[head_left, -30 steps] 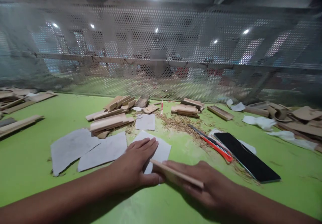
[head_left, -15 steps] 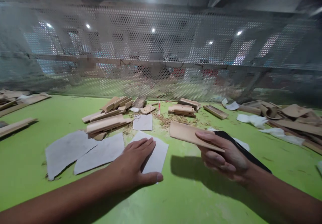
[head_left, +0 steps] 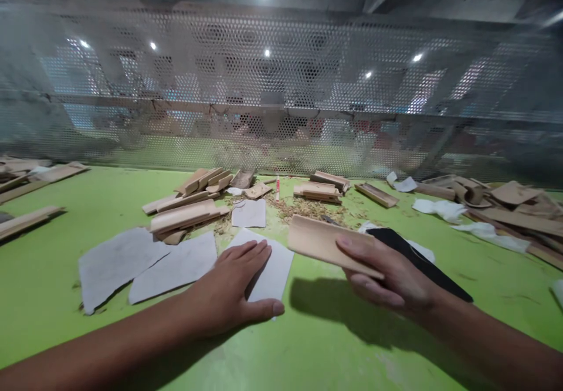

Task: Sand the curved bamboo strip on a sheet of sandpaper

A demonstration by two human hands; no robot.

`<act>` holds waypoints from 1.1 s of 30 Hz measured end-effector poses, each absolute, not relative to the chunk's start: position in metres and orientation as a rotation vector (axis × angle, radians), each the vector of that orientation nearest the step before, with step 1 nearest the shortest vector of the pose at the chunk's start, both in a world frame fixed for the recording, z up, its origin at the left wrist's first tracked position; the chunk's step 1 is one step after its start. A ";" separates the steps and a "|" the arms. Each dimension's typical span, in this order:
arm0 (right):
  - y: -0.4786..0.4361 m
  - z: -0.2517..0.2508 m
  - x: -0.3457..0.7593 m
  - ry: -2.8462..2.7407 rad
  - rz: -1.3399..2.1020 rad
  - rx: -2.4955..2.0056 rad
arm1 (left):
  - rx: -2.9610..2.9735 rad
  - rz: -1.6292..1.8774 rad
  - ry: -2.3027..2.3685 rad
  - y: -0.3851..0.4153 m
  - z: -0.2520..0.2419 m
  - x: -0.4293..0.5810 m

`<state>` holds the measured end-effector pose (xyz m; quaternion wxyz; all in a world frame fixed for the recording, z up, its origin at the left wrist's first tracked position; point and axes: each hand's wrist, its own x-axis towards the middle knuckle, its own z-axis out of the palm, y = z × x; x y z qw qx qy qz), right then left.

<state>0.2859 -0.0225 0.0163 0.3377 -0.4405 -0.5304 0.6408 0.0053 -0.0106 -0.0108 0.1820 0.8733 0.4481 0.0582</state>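
Note:
My left hand point(head_left: 244, 282) lies flat, fingers stretched out, on a white sheet of paper point(head_left: 277, 268) on the green table. In my right hand point(head_left: 382, 268) is a flat, slightly curved piece of tan bark point(head_left: 321, 241), gripped between thumb and fingers above the table and casting a shadow below. A black flat slab point(head_left: 422, 265) lies behind the right hand, partly hidden by it. Left of my left hand are a torn white paper point(head_left: 118, 262) and another piece beside it point(head_left: 180, 268). A small white paper square point(head_left: 249, 213) sits just beyond.
Stacked bark pieces point(head_left: 189, 215) lie at the centre left, with more bark point(head_left: 319, 190) beyond the right hand. Tan shavings point(head_left: 303, 208) surround a red-and-white stick point(head_left: 278, 187). Bark heaps point(head_left: 514, 197) and crumpled tissue point(head_left: 440, 209) are at right. A perforated metal screen point(head_left: 281, 86) stands behind.
My right hand has moved slightly left with the bark piece, whose broad face now shows a little more. A dark object shows behind it. My left hand stays in place.

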 end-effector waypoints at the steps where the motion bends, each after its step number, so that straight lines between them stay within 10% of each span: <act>1: -0.023 0.014 0.284 -1.555 1.545 -1.171 | 2.464 0.170 1.264 -0.010 -0.011 0.006; 9: -0.022 -0.006 0.276 -2.656 0.462 -1.033 | 2.477 0.124 1.276 -0.008 -0.014 0.006; 33: -0.017 -0.009 0.279 -2.605 0.550 -1.094 | 2.490 0.178 1.266 -0.006 -0.021 0.004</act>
